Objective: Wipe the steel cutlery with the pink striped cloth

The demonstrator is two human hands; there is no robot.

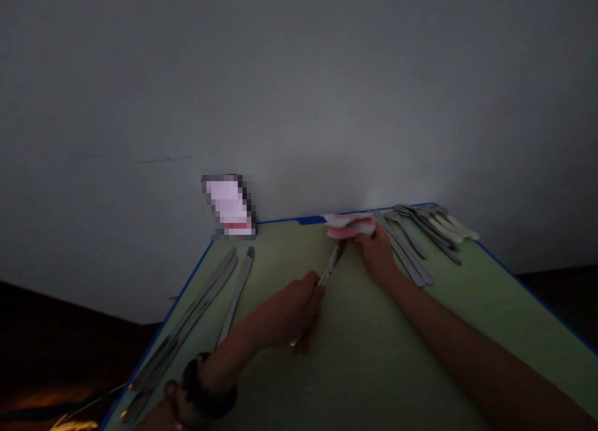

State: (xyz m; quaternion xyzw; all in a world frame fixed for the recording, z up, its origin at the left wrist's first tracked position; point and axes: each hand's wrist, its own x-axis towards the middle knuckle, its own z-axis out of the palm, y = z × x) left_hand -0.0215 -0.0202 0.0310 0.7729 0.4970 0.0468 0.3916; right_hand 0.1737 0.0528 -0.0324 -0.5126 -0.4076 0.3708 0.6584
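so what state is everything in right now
left hand, closed around utensil
utensil, shiny metal, tip reaching toward cloth
right hand, on cloth, grip unclear
cloth, pink and white, bunched at mat's far edge
right cutlery, loose overlapping heap
left cutlery, lying side by side
mat, flat, green, blue-edged

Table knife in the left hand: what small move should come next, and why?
Probably draw the table knife slightly back through the pink-and-white cloth. The left hand grips the handle, while the right hand holds the cloth around the far end of the blade, so a short pull would likely wipe along it.
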